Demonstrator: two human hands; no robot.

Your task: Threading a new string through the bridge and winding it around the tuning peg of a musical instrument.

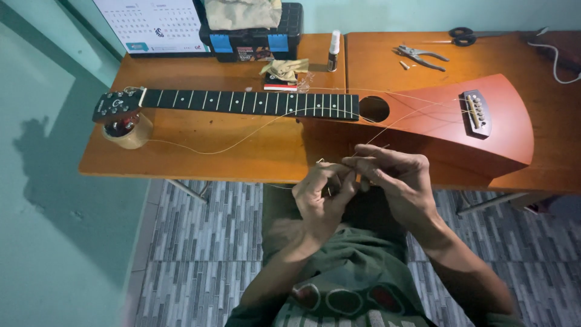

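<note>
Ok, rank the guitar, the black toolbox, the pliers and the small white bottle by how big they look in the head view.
1. guitar, by far the largest
2. black toolbox
3. pliers
4. small white bottle, close to the pliers in apparent size, so the last two are unsure

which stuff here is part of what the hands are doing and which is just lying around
In hand:
- left hand and right hand, pinching a loose guitar string
- guitar lying on the table
- tape roll under the headstock

Lying about:
- pliers
- scissors
- toolbox
- small bottle
- calendar
</note>
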